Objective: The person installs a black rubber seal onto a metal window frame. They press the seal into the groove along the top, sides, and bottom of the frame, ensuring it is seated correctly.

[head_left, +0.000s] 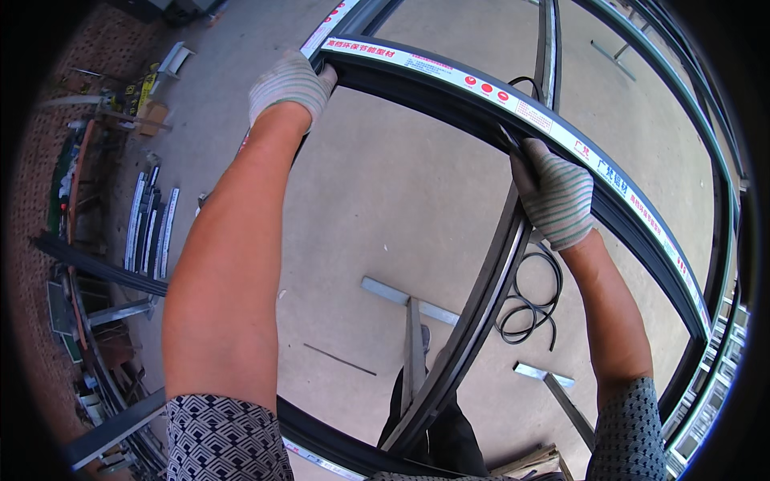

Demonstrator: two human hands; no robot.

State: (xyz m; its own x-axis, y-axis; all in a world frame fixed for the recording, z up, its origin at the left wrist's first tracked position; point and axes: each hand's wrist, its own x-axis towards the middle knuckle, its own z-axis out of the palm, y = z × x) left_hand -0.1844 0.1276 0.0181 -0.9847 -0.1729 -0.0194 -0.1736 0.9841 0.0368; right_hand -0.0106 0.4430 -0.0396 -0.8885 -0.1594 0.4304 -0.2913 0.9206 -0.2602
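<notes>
A large dark metal window frame (pixel 433 100), its outer face covered in white printed film, lies in front of me on supports. My left hand (pixel 289 88), in a striped knit glove, is closed around the frame's far left corner, its thumb at the inner edge. My right hand (pixel 557 192), gloved alike, is closed at the far rail's inner side, where a dark middle bar (pixel 489 289) meets it. A thin pointed tool (pixel 507 138) sticks out past its fingers against the black groove; its handle is hidden in the hand.
A coil of black rubber strip (pixel 529 305) lies on the floor under the frame. Metal stand legs (pixel 411 345) rise below. Cut profile pieces (pixel 151 228) lie at the left, near a brick wall (pixel 32 321). More frames (pixel 718 160) stand at the right.
</notes>
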